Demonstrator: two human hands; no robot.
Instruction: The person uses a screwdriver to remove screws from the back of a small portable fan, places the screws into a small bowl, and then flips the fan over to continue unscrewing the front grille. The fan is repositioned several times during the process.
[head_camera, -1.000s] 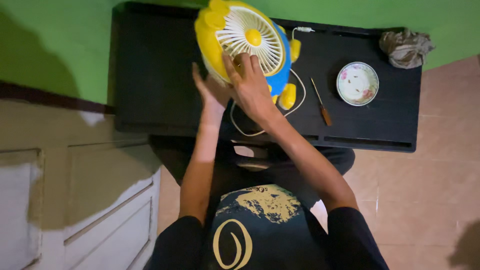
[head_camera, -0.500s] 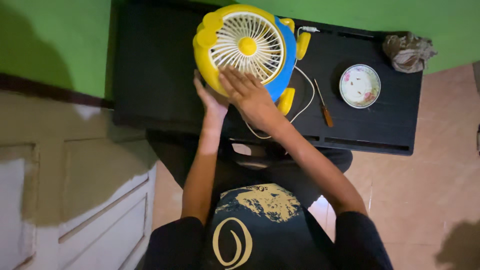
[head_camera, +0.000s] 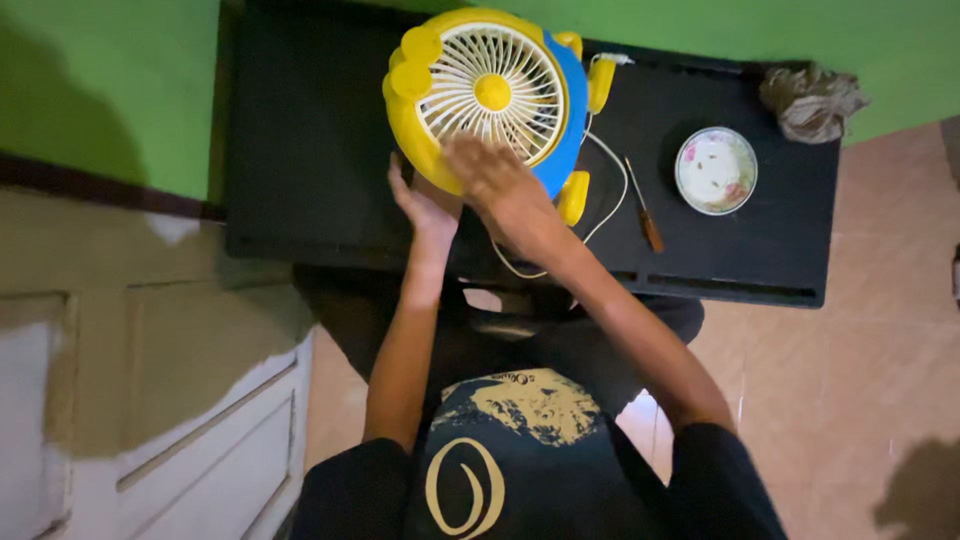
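Head view, looking straight down past my chest. The small yellow and blue fan (head_camera: 485, 95) stands on the black table (head_camera: 300, 150) with its white grille turned up toward me, tilted back rather than lying flat; I judge it stays at that angle only because both my hands prop it. Its yellow feet stick out on the right side, and a white cord (head_camera: 605, 190) trails from its top corner down across the table and loops back under my right wrist.

My left hand (head_camera: 425, 205) cups the lower left rim from below, palm up, fingers open and curled against the yellow shell: a support, not a pinch. My right hand (head_camera: 495, 180) lies flat over the lower edge of the grille, fingers spread and apart, pressing on it and closed around nothing. Both forearms run up from my lap and converge at the fan, the right crossing slightly inward.

Off to the right, clear of my hands: a screwdriver (head_camera: 643, 208) just beside the cord, a small round dish (head_camera: 716, 170), and a crumpled rag (head_camera: 812, 100) at the far corner
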